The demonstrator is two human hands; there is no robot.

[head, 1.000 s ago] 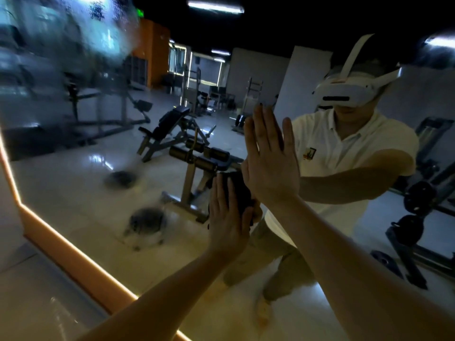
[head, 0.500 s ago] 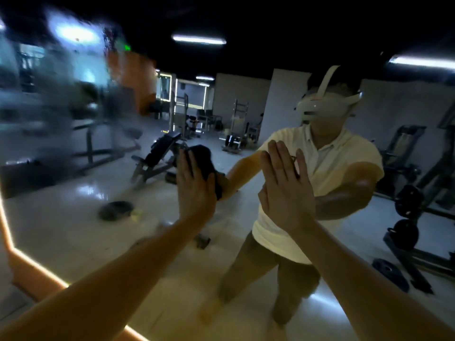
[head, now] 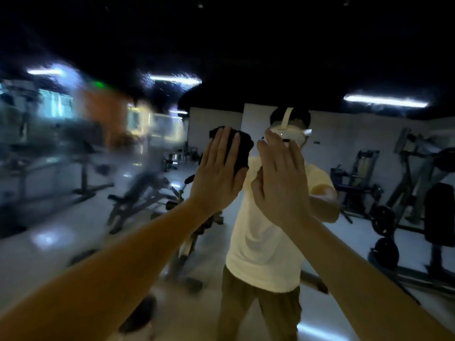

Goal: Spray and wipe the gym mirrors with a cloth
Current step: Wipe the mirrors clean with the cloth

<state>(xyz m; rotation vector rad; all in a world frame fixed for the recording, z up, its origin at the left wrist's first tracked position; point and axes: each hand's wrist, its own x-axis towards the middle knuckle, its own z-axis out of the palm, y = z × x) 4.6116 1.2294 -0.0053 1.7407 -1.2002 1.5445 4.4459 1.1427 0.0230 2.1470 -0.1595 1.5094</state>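
Observation:
The gym mirror fills the whole view. My left hand lies flat with straight fingers and presses a dark cloth against the glass at about head height. Part of the cloth shows past my fingertips and to their right. My right hand is flat beside it, fingers straight and together, palm toward the mirror and holding nothing. A smeared wet patch blurs the left part of the glass. No spray bottle is visible.
The mirror reflects a person in a pale shirt with a headset, weight benches at the left and weight machines at the right. Ceiling lights glare in the dark upper glass.
My left hand has slid the cloth up the mirror and to the right, ending close to my right hand. The view has tilted upward; the orange frame at the lower left is out of sight.

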